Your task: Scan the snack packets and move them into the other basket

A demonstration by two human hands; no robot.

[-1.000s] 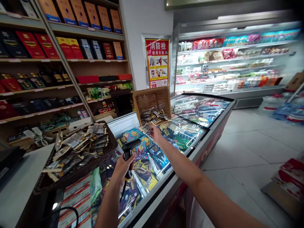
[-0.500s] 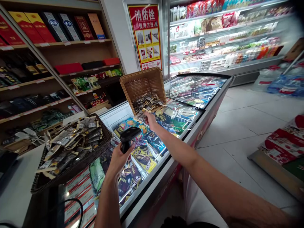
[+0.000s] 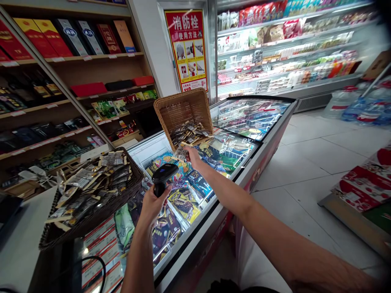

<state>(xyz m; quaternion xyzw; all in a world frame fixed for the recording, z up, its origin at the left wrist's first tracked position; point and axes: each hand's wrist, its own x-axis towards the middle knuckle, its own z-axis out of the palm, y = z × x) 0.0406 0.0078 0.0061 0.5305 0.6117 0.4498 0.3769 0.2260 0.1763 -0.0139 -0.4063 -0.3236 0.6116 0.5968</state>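
In a tiled shop with wooden shelves, a glass-topped chest freezer [image 3: 259,134] is seen bearing two wicker baskets, one tilted tan basket [image 3: 183,110] and one dark basket [image 3: 91,219], while a black barcode scanner [image 3: 163,177] is gripped by the left hand [image 3: 152,203] and a small packet [image 3: 181,152] is pinched by the right hand [image 3: 194,156] at the tan basket's rim.

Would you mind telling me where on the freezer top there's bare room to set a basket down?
Bare glass lies on the far lid, right of the light wicker basket. Also bare: the near lid between scanner and right forearm. The dark basket crowds the left end.
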